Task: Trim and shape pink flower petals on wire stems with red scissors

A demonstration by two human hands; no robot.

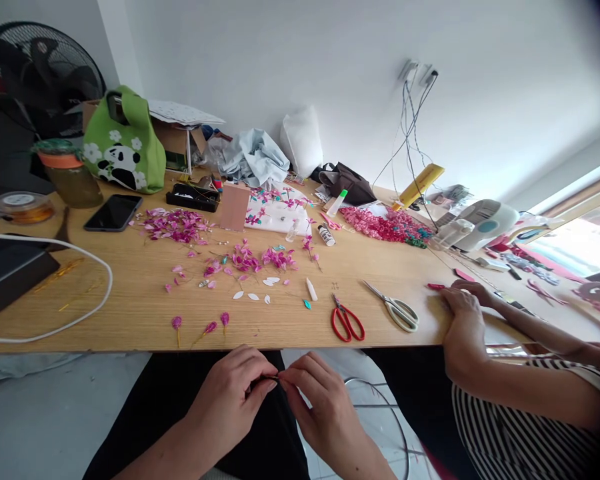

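Note:
My left hand [237, 393] and my right hand [323, 407] meet fingertip to fingertip over my lap, just below the table's front edge. Both are closed in a pinch. Something thin and dark shows slightly between the fingertips, too small to name. Beyond them on the table lie three pink beaded buds on thin gold stems, one being the upright bud [225, 319]. White petal shapes [253, 297], a white-capped tube [311, 289] and a teal leaf [307, 305] lie farther back. Red-handled scissors [347, 323] rest to the right, beside light-handled scissors [400, 312].
Piles of pink petals [175, 225] and flower sprigs [247, 257] spread across the table. A phone [113, 213], a white cable [107, 287] and a green bag [125, 143] are leftward. At right, a co-worker's hands [463, 303] work close to the table edge. A glue gun-like appliance [485, 223] stands behind.

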